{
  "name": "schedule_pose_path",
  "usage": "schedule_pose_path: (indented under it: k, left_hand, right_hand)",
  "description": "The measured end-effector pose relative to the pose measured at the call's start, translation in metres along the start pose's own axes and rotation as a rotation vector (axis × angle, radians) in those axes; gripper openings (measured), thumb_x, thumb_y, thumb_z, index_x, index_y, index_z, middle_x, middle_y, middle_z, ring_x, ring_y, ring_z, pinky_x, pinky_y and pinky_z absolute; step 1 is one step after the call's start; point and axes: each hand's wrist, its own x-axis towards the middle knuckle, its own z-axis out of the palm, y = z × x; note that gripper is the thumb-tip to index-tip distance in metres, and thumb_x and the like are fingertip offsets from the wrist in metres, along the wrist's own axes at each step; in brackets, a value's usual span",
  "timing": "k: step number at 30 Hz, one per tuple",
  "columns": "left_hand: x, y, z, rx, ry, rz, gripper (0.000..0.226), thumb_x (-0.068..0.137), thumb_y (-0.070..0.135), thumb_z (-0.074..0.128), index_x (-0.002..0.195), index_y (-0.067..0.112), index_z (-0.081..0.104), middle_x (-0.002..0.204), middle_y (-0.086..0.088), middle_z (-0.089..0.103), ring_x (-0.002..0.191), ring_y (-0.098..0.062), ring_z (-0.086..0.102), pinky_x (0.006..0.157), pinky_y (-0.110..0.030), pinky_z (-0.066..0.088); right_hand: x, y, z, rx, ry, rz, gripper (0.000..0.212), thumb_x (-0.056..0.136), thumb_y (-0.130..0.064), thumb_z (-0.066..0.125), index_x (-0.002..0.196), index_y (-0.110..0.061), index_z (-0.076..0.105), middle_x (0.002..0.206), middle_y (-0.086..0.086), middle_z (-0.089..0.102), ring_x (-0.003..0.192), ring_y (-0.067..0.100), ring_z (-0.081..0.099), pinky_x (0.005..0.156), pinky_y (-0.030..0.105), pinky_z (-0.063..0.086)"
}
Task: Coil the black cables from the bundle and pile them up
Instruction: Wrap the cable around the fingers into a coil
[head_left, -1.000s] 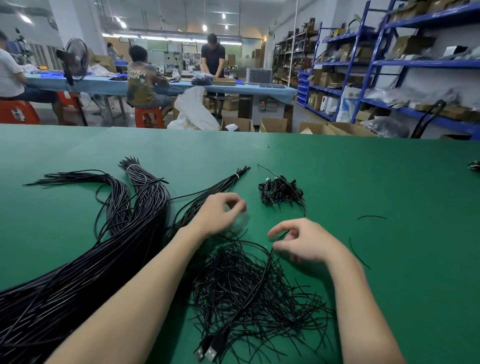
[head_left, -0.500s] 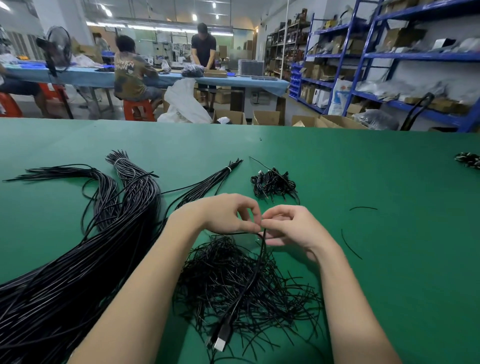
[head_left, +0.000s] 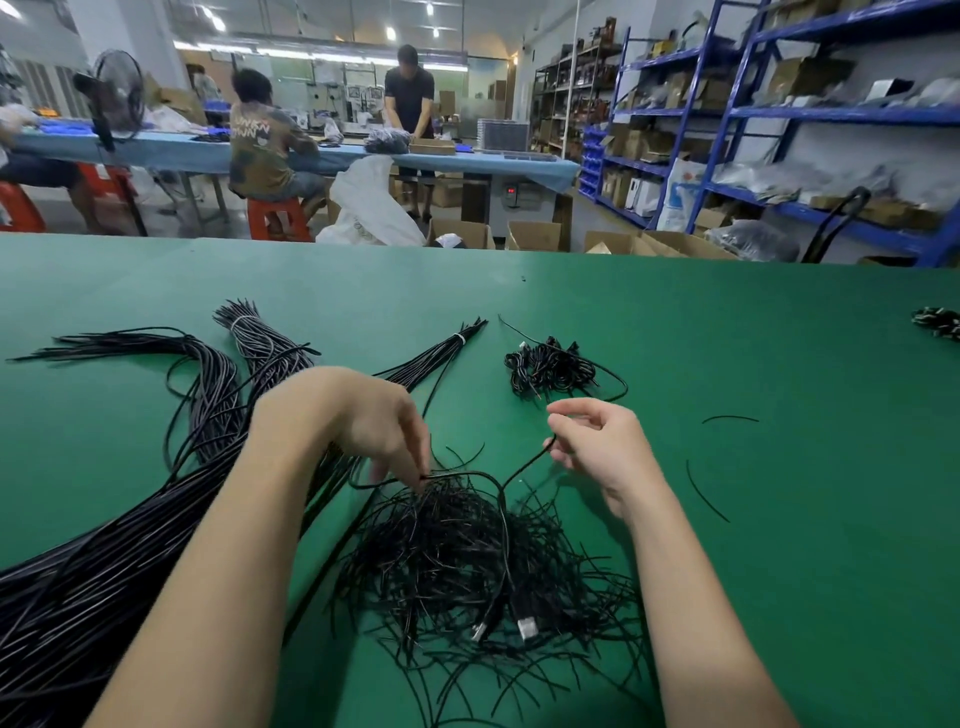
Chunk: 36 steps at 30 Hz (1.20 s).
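Head view, the only one: landmark = the heap of short black ties (head_left: 483, 561) in the middle of the green table (head_left: 779, 364). Half a sec ago both hands met just beyond the heap's far edge, fingertips nearly touching; now they've pulled apart. Left hand (head_left: 363, 421) sits at the heap's far-left edge, fingers curled down and pinching a black cable (head_left: 501, 483) where it arcs over the top of the heap. Right hand (head_left: 602, 441) is beyond the heap's far-right side, raised off the table, thumb + forefinger pinching a thin black strand that runs down toward the heap; can't tell for sure whether it's the same cable or a tie, prob the same one. That cable drops over the heap toward the near side, where two USB plugs (head_left: 524, 626) lie on the ties. Meaning for the task, as a judgement: the spread looks like a length being drawn out for the next loop, so this cable is at an early stage of coiling, not yet wound or tied. Finished pile (head_left: 550, 366) of coiled cables lies beyond the heap, slightly right, small so far. Big uncoiled bundle (head_left: 104, 571) fans out left of the heap, w/ smaller tied bunches beyond it, so most of the job is left. Two loose ties lie right of the heap.
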Motion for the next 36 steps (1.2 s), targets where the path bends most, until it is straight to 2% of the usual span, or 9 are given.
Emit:
schedule_pose_path:
  k: [7,10,11,12,13,19,27,32,36]
  left_hand:
    - [-0.008,-0.019,-0.004,-0.064,-0.001,-0.220,0.013,0.079,0.028,0.082,0.073,0.039,0.080,0.061,0.011,0.064,0.061,-0.013,0.043,0.045,-0.020,0.028]
    - [-0.012,-0.026,-0.005,-0.081,0.011,-0.274,0.013,0.080,0.027,0.082,0.073,0.038,0.080,0.055,0.013,0.063,0.065,-0.010,0.032,0.044,-0.019,0.025]
    - [-0.013,-0.027,-0.005,-0.073,0.017,-0.284,0.015,0.080,0.027,0.082,0.072,0.039,0.080,0.055,0.015,0.064,0.066,-0.016,0.063,0.044,-0.020,0.028]
    - [-0.014,-0.028,-0.006,-0.064,0.019,-0.287,0.017,0.080,0.028,0.082,0.070,0.041,0.079,0.056,0.017,0.066,0.096,-0.011,0.062,0.046,-0.021,0.032]
    - [-0.016,-0.028,-0.006,-0.051,0.017,-0.281,0.018,0.081,0.028,0.081,0.069,0.041,0.079,0.059,0.017,0.068,0.096,-0.011,0.063,0.050,-0.023,0.037]
    - [-0.018,-0.013,-0.004,-0.151,0.035,0.030,0.013,0.085,0.027,0.076,0.097,0.029,0.077,0.097,0.006,0.077,0.089,-0.007,0.065,0.100,-0.040,0.045]
    - [-0.004,0.032,0.006,-0.332,-0.009,0.400,0.018,0.097,0.024,0.066,0.106,0.009,0.073,0.066,0.010,0.058,0.063,-0.010,0.051,0.066,-0.018,0.044]
    - [0.000,0.035,0.009,-0.345,0.160,0.468,0.018,0.099,0.024,0.062,0.090,0.016,0.075,0.065,0.001,0.046,0.065,-0.020,0.034,0.059,-0.024,0.029]
    - [0.000,0.028,0.008,-0.427,0.250,0.457,0.020,0.100,0.020,0.060,0.087,0.012,0.073,0.074,-0.006,0.051,0.071,-0.019,0.038,0.065,-0.024,0.034]
  right_hand:
    - [0.003,0.003,0.000,-0.014,0.202,-0.057,0.017,0.099,-0.009,0.061,0.102,-0.022,0.071,0.076,-0.002,0.067,0.054,0.008,0.055,0.060,0.030,0.048]
    - [0.005,0.001,-0.005,0.056,0.273,-0.057,0.015,0.099,-0.010,0.062,0.102,-0.022,0.070,0.079,-0.003,0.067,0.054,0.006,0.056,0.056,0.028,0.046]
    - [0.005,0.001,-0.006,0.070,0.284,-0.056,0.015,0.099,-0.010,0.062,0.102,-0.022,0.070,0.081,-0.003,0.067,0.056,0.006,0.057,0.057,0.028,0.047]
    - [0.005,0.001,-0.006,0.074,0.286,-0.056,0.014,0.099,-0.011,0.063,0.103,-0.022,0.070,0.083,-0.003,0.067,0.056,0.005,0.058,0.059,0.028,0.048]
    - [0.005,0.001,-0.006,0.073,0.271,-0.053,0.013,0.099,-0.012,0.063,0.105,-0.021,0.070,0.084,-0.002,0.068,0.055,0.004,0.059,0.059,0.026,0.050]
    - [-0.003,-0.002,0.002,0.176,-0.197,0.019,0.029,0.096,-0.002,0.066,0.122,-0.012,0.059,0.098,0.014,0.072,0.081,0.019,0.077,0.072,0.025,0.061]
    - [-0.012,-0.010,0.019,0.114,-0.072,-0.160,0.013,0.094,-0.007,0.071,0.105,-0.009,0.063,0.086,0.005,0.070,0.065,0.021,0.076,0.058,0.022,0.057]
    - [-0.018,-0.017,-0.002,-0.026,-0.529,-0.030,0.017,0.099,-0.028,0.065,0.115,-0.026,0.070,0.093,0.007,0.077,0.077,0.016,0.070,0.063,0.023,0.056]
    - [-0.021,-0.017,-0.023,0.092,-0.809,0.016,0.034,0.093,-0.020,0.068,0.123,-0.007,0.064,0.107,0.018,0.073,0.086,0.019,0.071,0.069,0.024,0.057]
